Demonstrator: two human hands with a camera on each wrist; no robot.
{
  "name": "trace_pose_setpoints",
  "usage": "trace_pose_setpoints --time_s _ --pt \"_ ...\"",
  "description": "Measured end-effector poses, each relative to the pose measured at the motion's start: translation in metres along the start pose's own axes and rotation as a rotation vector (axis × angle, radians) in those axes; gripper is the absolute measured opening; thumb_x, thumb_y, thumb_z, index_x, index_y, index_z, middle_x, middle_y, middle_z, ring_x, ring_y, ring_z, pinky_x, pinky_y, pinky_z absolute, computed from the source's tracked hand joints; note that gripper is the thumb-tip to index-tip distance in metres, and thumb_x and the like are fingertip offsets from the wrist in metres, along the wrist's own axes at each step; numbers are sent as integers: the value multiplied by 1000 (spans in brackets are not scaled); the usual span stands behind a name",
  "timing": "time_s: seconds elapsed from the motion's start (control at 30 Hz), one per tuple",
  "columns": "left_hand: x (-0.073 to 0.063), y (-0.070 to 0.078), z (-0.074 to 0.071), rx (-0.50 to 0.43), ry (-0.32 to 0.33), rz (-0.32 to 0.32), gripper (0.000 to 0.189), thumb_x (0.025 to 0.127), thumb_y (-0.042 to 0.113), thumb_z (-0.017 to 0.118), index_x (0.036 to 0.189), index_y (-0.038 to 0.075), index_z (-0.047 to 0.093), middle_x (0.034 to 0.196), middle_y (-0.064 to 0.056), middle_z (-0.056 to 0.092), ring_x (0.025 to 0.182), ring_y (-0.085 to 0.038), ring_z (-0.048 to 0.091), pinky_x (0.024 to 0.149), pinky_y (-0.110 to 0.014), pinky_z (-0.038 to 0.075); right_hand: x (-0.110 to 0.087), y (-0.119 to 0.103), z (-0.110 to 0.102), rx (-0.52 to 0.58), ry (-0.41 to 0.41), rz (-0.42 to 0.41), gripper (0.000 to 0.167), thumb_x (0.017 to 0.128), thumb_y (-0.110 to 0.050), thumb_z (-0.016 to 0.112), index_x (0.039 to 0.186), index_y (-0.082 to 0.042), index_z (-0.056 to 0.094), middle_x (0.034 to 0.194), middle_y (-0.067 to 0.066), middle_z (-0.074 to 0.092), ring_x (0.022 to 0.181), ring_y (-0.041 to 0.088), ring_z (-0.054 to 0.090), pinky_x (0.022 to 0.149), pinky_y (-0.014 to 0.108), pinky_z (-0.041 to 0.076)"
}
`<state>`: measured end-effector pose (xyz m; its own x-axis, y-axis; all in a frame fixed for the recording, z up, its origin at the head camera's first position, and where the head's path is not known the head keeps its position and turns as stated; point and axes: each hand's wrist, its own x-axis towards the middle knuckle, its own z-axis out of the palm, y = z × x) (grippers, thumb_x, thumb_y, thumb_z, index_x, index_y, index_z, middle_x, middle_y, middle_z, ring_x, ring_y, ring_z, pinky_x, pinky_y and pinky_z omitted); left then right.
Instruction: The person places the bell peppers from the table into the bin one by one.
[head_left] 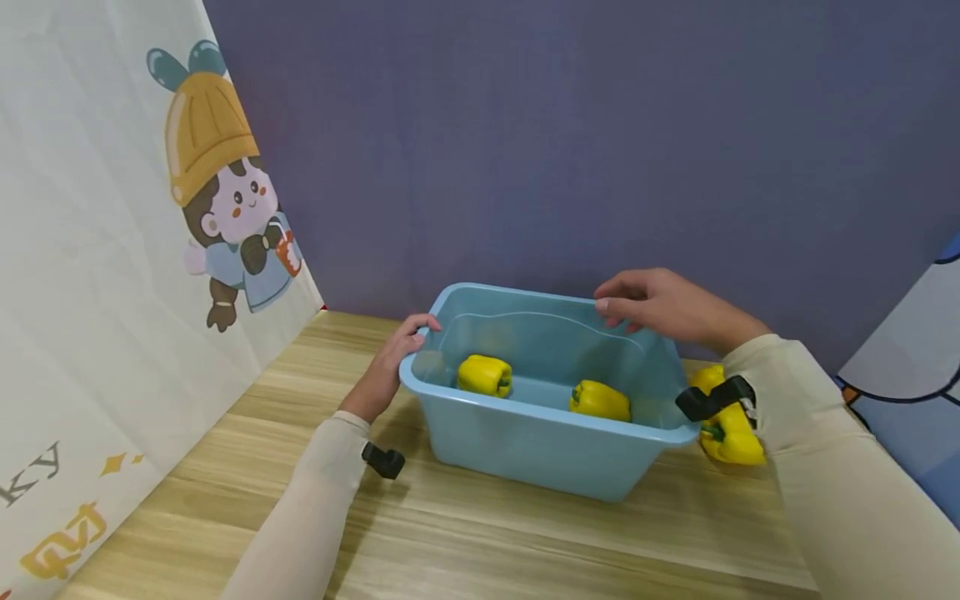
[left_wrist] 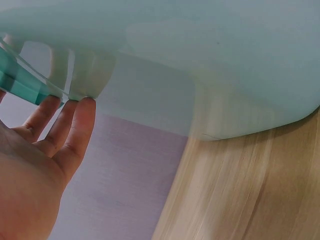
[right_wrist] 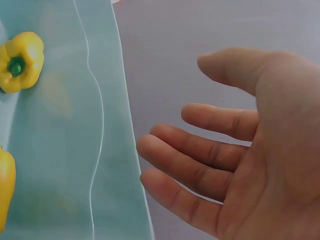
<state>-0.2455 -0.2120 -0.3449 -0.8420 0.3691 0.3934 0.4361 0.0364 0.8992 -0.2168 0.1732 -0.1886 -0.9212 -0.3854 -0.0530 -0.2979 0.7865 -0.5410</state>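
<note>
A light blue plastic tub (head_left: 525,446) stands on the table with two yellow bell peppers inside, a left pepper (head_left: 483,375) and a right pepper (head_left: 600,401). My left hand (head_left: 390,362) holds the tub's left end, thumb side over the rim; in the left wrist view, several fingertips (left_wrist: 86,102) meet the outside just below it. Over the far rim, toward the right, hovers my right hand (head_left: 663,307), holding nothing. The right wrist view shows its fingers (right_wrist: 200,170) spread and slightly bent, fingertips right at the tub's edge.
More yellow bell peppers (head_left: 731,440) lie on the table right of the tub, partly covered by the right wrist and its black camera mount (head_left: 712,400). A purple-grey wall (head_left: 525,150) rises close behind the tub. A white printed panel (head_left: 90,250) borders the wooden table (head_left: 450,542) at left.
</note>
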Motion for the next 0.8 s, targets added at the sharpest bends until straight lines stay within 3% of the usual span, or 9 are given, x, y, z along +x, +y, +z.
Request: trace_pose_setpoints --time_s 0.23,0.53,0.8 --pt "0 -1 1 1 4 -7 43 101 35 35 130 5 47 131 -14 46 107 -37 50 80 -34 43 -14 11 -4 17 44 -6 60 98 -53 55 139 -9 54 125 12 66 106 30 65 91 48 51" --pt "3 -4 3 3 8 0 45 99 35 36 129 4 47 130 -13 47 111 -43 47 84 -38 41 -27 33 -5 24 110 -22 53 102 -46 53 137 -6 55 122 13 67 106 28 66 82 36 56" --pt "1 -4 2 11 6 2 44 100 34 35 129 4 47 130 -15 47 108 -35 48 84 -36 41 -43 40 0 83 212 -15 49 103 -42 52 132 -4 58 117 14 69 95 23 69 75 28 56"
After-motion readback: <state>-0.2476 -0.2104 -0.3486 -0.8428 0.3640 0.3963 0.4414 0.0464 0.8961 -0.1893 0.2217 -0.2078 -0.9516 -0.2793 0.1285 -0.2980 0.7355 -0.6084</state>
